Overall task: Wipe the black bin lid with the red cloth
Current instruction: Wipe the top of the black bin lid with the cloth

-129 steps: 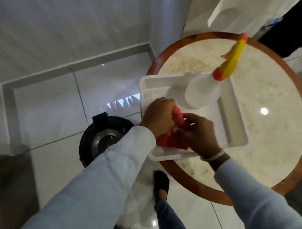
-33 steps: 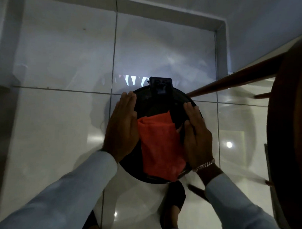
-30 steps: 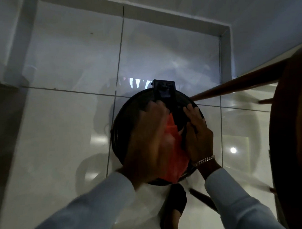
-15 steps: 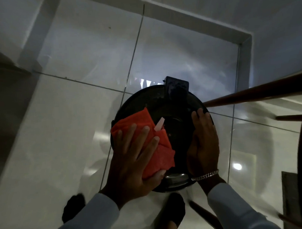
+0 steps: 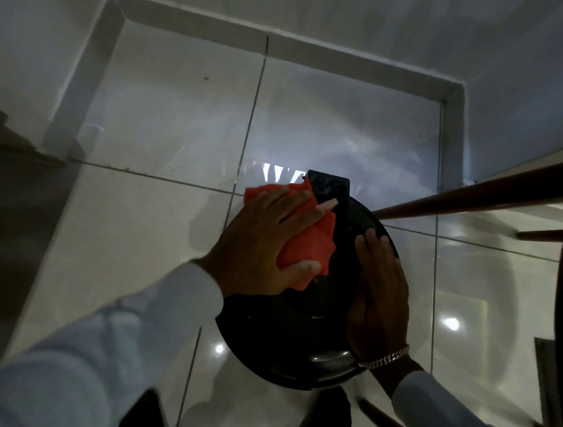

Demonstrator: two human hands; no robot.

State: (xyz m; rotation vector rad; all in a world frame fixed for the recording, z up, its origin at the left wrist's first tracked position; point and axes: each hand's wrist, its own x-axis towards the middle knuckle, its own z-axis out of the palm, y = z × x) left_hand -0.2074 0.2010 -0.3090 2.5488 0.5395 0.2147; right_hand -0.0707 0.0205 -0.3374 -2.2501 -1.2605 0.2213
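Soft red cloth under my palm — the black lid looks glossy plastic, floor tiles shiny.

Left hand flat, fingers spread, reaching far; right hand flat, palm down, at near right.

floor: large glossy pale tiles, dark grout lines crossing mid-frame. pale skirting runs along the top and turns down at upper left and upper right, meeting light walls. dim overall. round light reflections at lower right and lower centre. dark wooden furniture leg slants in from the right edge; curved dark wood at far right.
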